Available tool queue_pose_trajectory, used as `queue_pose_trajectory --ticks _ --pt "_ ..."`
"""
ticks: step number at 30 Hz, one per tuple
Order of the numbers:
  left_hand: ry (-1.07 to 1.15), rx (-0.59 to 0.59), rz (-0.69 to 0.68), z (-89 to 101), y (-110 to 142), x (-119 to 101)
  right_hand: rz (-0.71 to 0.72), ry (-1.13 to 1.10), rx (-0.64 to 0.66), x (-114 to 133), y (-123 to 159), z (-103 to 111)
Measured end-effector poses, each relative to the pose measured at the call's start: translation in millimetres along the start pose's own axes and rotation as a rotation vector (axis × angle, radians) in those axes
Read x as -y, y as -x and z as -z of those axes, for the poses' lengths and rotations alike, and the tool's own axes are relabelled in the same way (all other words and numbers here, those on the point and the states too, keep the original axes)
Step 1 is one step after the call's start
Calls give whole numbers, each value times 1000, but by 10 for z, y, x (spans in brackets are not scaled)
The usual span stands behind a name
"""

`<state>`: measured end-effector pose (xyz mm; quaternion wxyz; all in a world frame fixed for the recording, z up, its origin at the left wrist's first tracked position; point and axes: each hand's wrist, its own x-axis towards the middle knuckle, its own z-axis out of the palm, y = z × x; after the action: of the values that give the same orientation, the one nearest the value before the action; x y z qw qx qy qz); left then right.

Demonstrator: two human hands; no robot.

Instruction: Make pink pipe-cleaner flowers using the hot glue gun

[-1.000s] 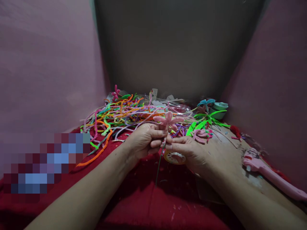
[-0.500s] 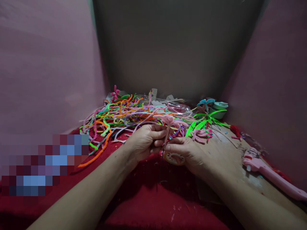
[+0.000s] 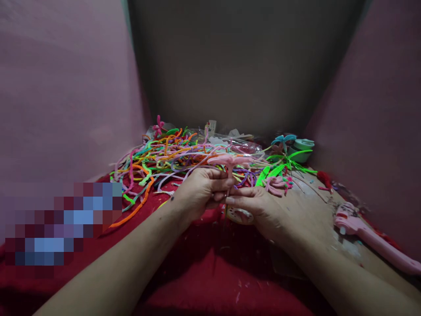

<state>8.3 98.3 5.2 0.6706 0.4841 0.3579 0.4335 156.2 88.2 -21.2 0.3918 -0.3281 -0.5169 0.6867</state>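
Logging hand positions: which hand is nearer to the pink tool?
The right. The right hand is to the left of the pink tool; the left hand is farther left, beyond the right.

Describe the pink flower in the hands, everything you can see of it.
The flower is pale pink and fuzzy, apparently shaped from pipe cleaner. Its petals spread almost level atop a pink stalk; seen nearly edge-on, they cannot be counted surely. It stands roughly upright, in front of the heap of coloured stems. The left hand grips the stalk just under the petals, and the right hand's fingertips meet it lower down. Fingers hide part of the stalk, and its lower end is unclear.
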Motion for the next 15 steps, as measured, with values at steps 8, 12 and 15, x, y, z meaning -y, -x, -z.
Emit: queue_pose_trajectory --ticks 8,12,15 --pt "11 189 -65 13 36 -60 5 -60 -24 -25 5 -15" --pt "58 214 -20 18 37 -55 19 -107 -8 -75 -17 -1" --pt "110 246 10 48 16 -39 31 -99 32 -108 -8 5"
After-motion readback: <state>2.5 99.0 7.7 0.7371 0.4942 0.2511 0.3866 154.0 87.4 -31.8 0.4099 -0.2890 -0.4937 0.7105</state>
